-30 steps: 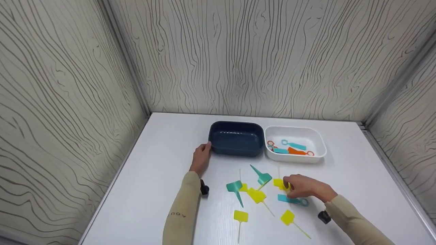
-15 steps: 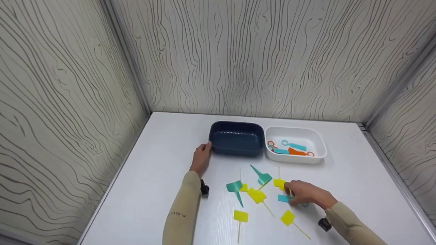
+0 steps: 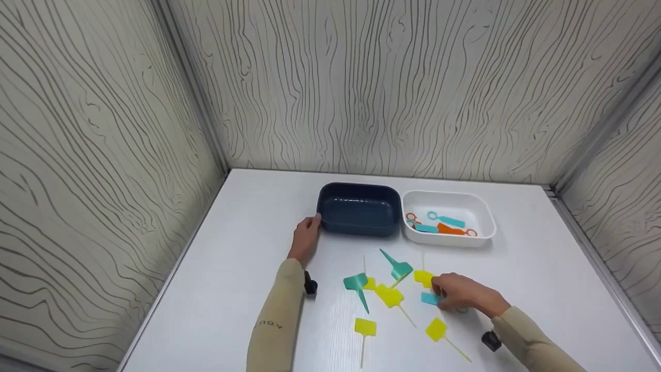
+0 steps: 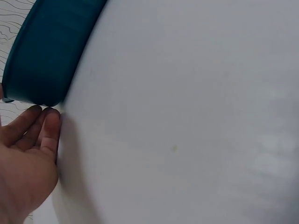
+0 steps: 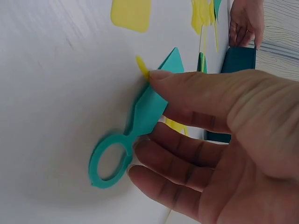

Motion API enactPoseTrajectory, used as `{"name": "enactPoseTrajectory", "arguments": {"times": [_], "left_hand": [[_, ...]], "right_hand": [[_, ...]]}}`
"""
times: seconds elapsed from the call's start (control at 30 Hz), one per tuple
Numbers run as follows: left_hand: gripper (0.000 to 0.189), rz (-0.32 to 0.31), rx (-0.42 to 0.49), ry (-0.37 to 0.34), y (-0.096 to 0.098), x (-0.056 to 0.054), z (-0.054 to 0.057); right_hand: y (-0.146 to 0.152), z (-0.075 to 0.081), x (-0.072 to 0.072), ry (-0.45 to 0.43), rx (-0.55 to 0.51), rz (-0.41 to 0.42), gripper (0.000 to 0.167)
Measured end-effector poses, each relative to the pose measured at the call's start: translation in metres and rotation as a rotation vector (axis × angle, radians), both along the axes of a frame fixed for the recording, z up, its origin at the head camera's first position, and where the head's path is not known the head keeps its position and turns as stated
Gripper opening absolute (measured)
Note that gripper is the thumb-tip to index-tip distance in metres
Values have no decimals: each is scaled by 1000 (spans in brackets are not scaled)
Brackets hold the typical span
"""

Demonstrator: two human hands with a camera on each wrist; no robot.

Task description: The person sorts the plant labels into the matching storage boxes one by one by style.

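Note:
My right hand point(image 3: 462, 294) pinches a turquoise plastic tag with a ring end point(image 5: 149, 109) between thumb and fingers, low over the white table. In the right wrist view the tag is tilted on edge, its ring point(image 5: 93, 163) toward the table. A yellow T-shaped plant label point(image 3: 423, 278) lies just beyond these fingers. At the dark blue bin point(image 3: 356, 227), my left hand point(image 3: 304, 238) touches the near left corner with its fingertips. The left wrist view shows the fingers point(image 4: 49, 128) fairly straight against the bin's end wall point(image 4: 46, 70).
Next to the blue bin stands a white bin point(image 3: 446, 239) with turquoise and orange ring tags point(image 3: 450, 229) inside. Two green labels point(image 3: 355, 282) and several yellow labels point(image 3: 365, 326) are scattered on the table point(image 3: 232, 279). Patterned panels point(image 3: 361, 88) enclose the back and sides.
My right hand has moved slightly down toward the near side, over the turquoise tag, and its fingers now cover most of the ring end. The left hand has stayed at the blue bin.

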State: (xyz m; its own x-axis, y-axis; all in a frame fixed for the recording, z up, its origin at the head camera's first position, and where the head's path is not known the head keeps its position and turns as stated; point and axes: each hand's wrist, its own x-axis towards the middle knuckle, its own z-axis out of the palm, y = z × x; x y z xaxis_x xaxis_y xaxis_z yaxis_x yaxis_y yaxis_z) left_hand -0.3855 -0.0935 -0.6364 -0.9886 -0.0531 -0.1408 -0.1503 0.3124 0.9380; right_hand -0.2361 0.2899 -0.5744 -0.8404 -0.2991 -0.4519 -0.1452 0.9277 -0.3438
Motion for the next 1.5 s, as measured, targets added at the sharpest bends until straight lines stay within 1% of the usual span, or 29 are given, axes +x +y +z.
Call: {"name": "enactPoseTrajectory", "arguments": {"times": [0.13, 0.27, 0.5, 0.67, 0.93, 1.13, 1.4, 1.5], "left_hand": [[60, -1, 9, -6, 0, -1, 0], [59, 4, 15, -20, 0, 1, 1], [63, 18, -3, -24, 2, 2, 4], [62, 21, 6, -21, 3, 2, 4], [58, 15, 4, -4, 3, 2, 3], [59, 18, 2, 1, 3, 1, 1], [59, 25, 2, -6, 3, 1, 1], [60, 24, 2, -7, 3, 0, 0]], "right_hand": [[0, 0, -1, -4, -6, -2, 22], [0, 0, -2, 6, -10, 17, 21], [2, 5, -3, -1, -47, 42, 15], [3, 8, -5, 11, -60, 59, 13], [4, 10, -9, 49, -59, 102, 9], [9, 12, -14, 83, -89, 124, 7], [20, 15, -21, 131, -130, 132, 7], [24, 19, -25, 147, -144, 111, 6]]}}
